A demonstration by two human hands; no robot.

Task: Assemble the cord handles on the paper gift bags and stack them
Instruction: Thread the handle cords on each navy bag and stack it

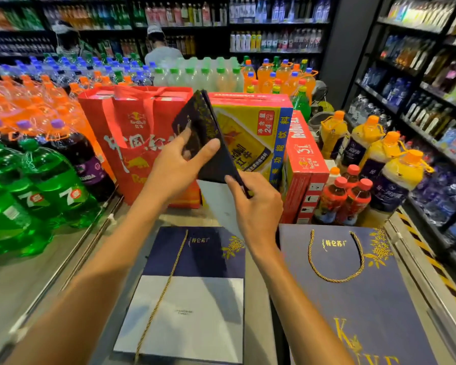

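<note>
The folded navy gift bag is tilting in mid-air (over the counter), its long axis running from upper left to lower right. The left hand is gripping its middle, thumb across the face. The right hand is pinching the lower end.

Bright overhead light; soft focus, edges bowed by wide-angle lens.

"RedBull" on the red tote bag and the red carton; "24" on the yellow carton; "7" on the green bottles; a gold "K" on the gift bag at the tabletop's right edge.
</note>
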